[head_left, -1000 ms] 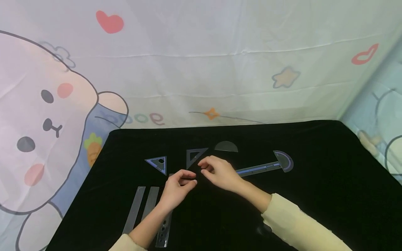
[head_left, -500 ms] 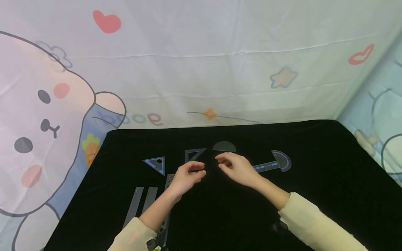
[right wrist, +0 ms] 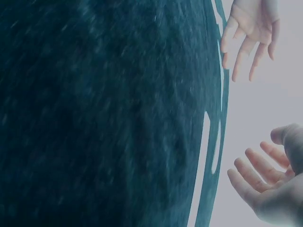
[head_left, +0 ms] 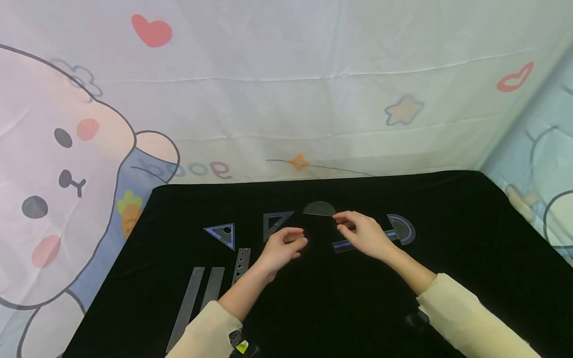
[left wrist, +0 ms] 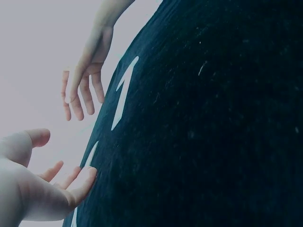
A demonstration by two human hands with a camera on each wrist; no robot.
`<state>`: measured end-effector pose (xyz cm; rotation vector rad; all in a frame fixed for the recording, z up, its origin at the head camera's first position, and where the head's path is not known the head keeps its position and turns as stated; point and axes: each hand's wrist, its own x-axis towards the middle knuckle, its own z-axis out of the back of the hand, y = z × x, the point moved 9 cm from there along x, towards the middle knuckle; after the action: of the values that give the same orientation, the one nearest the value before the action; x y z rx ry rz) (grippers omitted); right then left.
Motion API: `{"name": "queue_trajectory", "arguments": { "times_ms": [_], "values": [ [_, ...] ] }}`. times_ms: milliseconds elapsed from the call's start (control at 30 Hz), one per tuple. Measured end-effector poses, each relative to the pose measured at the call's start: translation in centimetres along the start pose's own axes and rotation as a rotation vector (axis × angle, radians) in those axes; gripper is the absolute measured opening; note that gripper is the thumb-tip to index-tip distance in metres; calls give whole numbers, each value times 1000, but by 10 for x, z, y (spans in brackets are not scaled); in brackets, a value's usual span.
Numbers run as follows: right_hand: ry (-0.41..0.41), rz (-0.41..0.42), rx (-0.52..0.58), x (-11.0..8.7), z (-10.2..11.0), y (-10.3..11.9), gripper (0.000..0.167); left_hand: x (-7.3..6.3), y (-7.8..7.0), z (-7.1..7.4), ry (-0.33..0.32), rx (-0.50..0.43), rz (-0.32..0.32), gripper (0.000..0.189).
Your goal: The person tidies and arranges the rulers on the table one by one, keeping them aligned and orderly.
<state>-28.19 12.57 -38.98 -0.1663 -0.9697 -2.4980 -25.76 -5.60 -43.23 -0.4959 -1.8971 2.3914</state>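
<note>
Both hands hover over the black cloth with fingers loosely bent and nothing held. In the head view my left hand (head_left: 281, 252) is just below a clear set square (head_left: 266, 224). My right hand (head_left: 364, 237) overlaps the straight arm of a ruler with a protractor head (head_left: 405, 229), its fingertips near the corner of a clear half-round protractor (head_left: 320, 209). A smaller blue-edged set square (head_left: 220, 232) lies to the left. Each wrist view shows its own hand large, the left hand (left wrist: 52, 189) and the right hand (right wrist: 267, 182), with the other hand beyond.
At the left front lie two plain clear rulers, the outer one (head_left: 185, 311) and the inner one (head_left: 213, 284), beside a ruler with cut-out shapes (head_left: 241, 262) partly hidden by the left forearm. A printed curtain (head_left: 286, 99) hangs behind the black cloth-covered table (head_left: 340, 308).
Both hands have moved to the right, the right hand farther, so the gap between them has widened. The rulers, set squares and protractors lie as before; the view has shifted slightly.
</note>
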Motion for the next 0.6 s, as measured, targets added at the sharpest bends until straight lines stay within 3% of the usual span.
{"name": "queue_trajectory", "arguments": {
  "times_ms": [267, 600],
  "values": [
    [-1, -48, -30, -6, 12, -26, 28, 7, -1, -18, 55, -62, 23, 46],
    [21, -125, -46, -14, 29, -53, 30, 5, -17, -34, 109, -104, 72, 46]
  ]
}}
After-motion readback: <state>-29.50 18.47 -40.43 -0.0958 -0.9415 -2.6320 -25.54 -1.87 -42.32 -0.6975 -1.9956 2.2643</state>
